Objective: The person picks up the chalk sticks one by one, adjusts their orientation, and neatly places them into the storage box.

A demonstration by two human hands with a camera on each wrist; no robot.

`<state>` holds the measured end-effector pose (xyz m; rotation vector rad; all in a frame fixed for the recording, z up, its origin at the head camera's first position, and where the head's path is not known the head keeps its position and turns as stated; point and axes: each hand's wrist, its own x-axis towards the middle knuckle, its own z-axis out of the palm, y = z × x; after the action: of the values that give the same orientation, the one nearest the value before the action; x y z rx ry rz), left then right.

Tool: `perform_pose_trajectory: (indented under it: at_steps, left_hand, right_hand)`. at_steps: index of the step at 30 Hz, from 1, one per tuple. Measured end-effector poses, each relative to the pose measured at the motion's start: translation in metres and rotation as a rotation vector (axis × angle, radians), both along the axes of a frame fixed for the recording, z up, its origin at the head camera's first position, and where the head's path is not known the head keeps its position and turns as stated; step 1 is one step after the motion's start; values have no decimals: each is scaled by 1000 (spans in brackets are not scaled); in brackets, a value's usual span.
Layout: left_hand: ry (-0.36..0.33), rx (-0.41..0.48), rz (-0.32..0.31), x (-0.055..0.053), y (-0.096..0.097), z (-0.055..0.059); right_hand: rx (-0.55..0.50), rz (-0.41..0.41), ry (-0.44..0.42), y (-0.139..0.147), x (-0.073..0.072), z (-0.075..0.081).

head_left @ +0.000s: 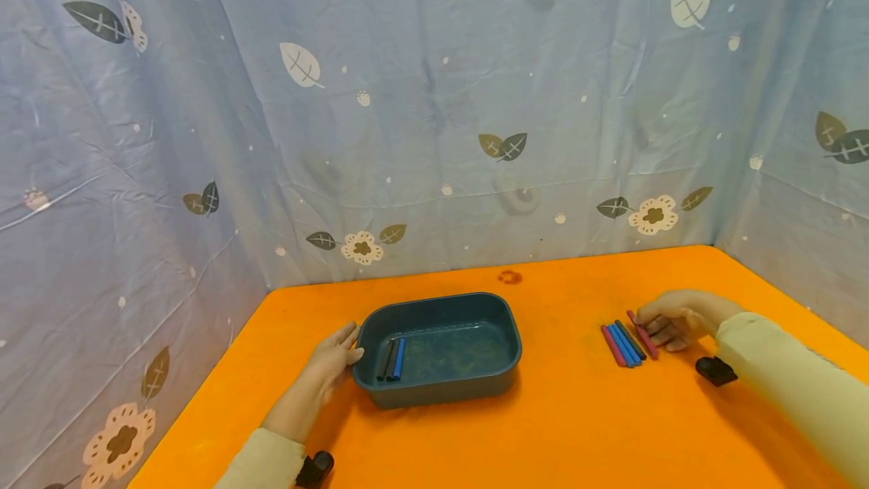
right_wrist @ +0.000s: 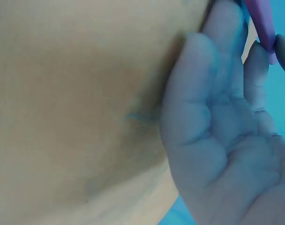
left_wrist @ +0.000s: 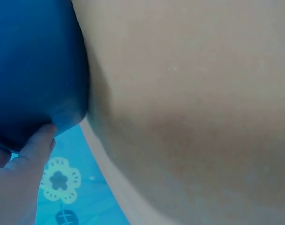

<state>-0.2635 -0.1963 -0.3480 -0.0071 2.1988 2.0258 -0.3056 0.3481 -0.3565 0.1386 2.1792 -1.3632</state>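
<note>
A dark blue-grey rectangular tray stands on an orange table. Inside it, at the left end, lie two black crayons and a blue crayon side by side. At the tray's left end my left hand holds the rim, thumb at the edge and fingers along the outer wall. Over on the right, my right hand pinches a red crayon between thumb and fingertip; the right wrist view shows this pinch close up. Just left of it lie another red crayon, two blue crayons and a dark crayon.
A blue-grey curtain printed with leaves and flowers encloses the table at the back and both sides. A reddish-brown mark shows near the table's back edge. Each wrist carries a small black device.
</note>
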Motion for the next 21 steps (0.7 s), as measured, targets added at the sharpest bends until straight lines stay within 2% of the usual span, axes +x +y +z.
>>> perform_pose_trajectory:
  at_steps: [5,9,12,16,21]
  left_hand:
    - [-4,6,11,2,0,1]
    - [1,-10,19,3,1,1]
    - [6,-14,20,3,1,1]
    - [-1,11,25,2,1,1]
    - [-3,-17,18,2,0,2]
  right_hand:
    - [-62,-3,6,5,-3,1]
    - [-155,-47,3,5,-2,1]
    - [-212,-27,15,5,-1,5]
    - [-298,38,19,4,-3,11]
    - [-403,82,-8,-3,-3,20]
